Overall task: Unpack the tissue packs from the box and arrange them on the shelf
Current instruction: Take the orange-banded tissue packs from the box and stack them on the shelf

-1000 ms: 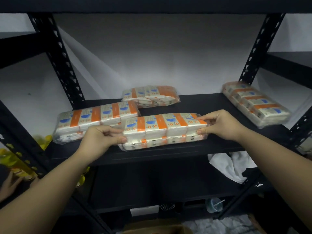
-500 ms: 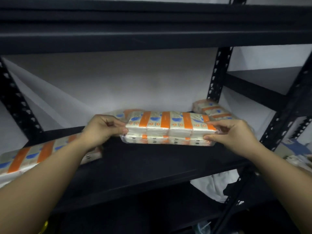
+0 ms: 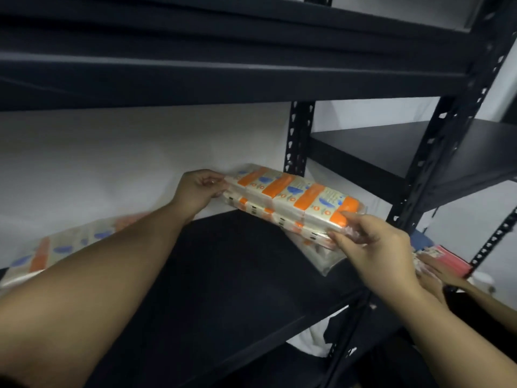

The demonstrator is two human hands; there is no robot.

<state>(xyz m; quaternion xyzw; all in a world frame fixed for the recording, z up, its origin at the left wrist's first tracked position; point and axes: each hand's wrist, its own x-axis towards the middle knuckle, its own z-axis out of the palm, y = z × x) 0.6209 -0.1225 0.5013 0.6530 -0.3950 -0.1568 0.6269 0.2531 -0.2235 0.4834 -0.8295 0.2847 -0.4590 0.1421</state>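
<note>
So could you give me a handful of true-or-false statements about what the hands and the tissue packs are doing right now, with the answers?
1. Both hands hold the same tissue pack. True: the left hand grips its far end and the right hand its near end.
2. The held pack lies flat on the shelf board. False: it is tilted and held above the board.
3. Another tissue pack lies at the left of the same shelf. True.
4. The packs have green bands. False: the bands are orange, with blue marks between them.
5. The right hand is empty. False: its fingers pinch the pack's wrapper.
</note>
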